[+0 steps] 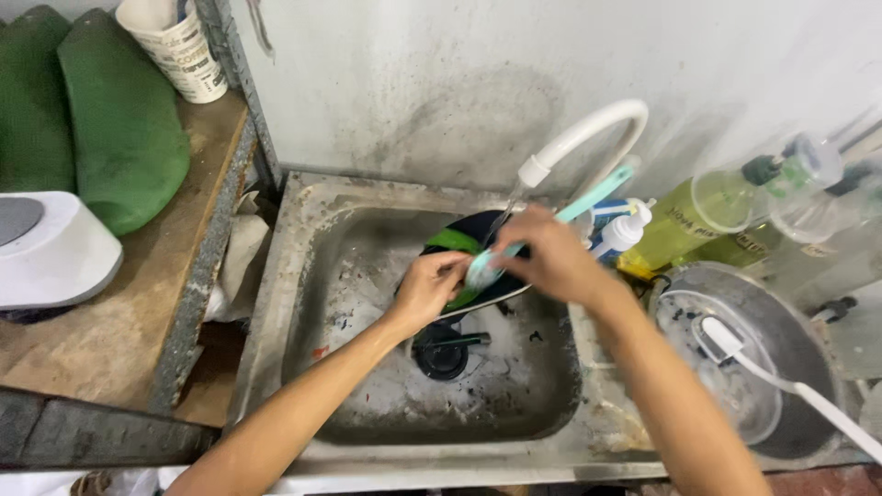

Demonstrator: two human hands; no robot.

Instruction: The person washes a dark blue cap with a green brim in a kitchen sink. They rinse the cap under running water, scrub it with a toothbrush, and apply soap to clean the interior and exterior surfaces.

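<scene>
Over the steel sink [312,276] my left hand [430,292] pinches the head of a teal toothbrush [588,197]. My right hand [551,259] grips the same toothbrush along its handle, which points up to the right. Water runs from the white curved faucet [588,133] onto the brush head and my fingers. Right beneath my hands a dark pan [478,234] leans in the sink, with something green inside it.
A black drain [443,349] sits in the sink floor. To the right are a metal pot with a glass lid and white utensil [753,367], oil bottles [707,216] and a white pump bottle [620,234]. On the left wooden shelf: green pads [119,119], a paper cup [179,46], a white device [46,248].
</scene>
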